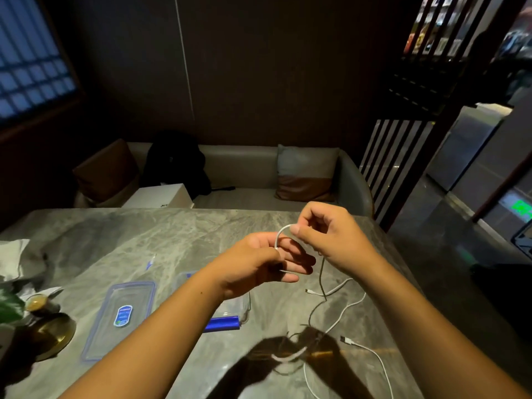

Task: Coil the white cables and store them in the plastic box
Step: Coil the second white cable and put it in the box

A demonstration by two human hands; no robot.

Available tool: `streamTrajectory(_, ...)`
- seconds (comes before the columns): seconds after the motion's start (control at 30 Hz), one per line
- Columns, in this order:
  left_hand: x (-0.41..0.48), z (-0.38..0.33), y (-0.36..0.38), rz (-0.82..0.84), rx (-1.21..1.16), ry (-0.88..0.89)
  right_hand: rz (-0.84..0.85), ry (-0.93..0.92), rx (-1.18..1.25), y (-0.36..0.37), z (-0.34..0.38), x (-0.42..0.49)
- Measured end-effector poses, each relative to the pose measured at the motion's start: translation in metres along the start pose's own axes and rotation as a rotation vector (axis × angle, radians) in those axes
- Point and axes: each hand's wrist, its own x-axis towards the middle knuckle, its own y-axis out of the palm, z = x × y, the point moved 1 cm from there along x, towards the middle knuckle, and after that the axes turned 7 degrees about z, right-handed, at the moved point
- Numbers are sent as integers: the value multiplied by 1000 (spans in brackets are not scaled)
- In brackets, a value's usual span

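Nearest, below right hand: loose white cables (344, 339) sprawl across marble table (172, 234), plugs lying free. Under left forearm: clear plastic box (244, 308), mostly hidden, blue clasp (221, 323) showing. Left of that forearm: box lid (121, 318) flat on table, blue-rimmed. Up at hands: left hand (256, 263) pinches cable loop (279, 233) with thumb, loop arching over its fingers. Right hand (331, 237), just beside, pinches loop's top between thumb and forefinger; tail drops to table. Beyond hands: sofa (244, 168), cushion (305, 174).
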Motion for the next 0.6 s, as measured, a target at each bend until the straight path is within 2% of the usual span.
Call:
streamTrajectory(0.1, -7, -21, 1, -1, -23, 60, -26, -49, -54, -5, 20, 9)
streamTrajectory(0.27, -5, -52, -1, 53, -55, 141, 22, -93, -86, -22, 46, 23)
streamTrajectory(0.4, 4, -65, -4, 122, -64, 156, 29, -108, -76, -30, 59, 35)
streamTrajectory(0.6, 19, -67, -15, 103, -215, 148, -40, -102, -159, -35, 48, 53)
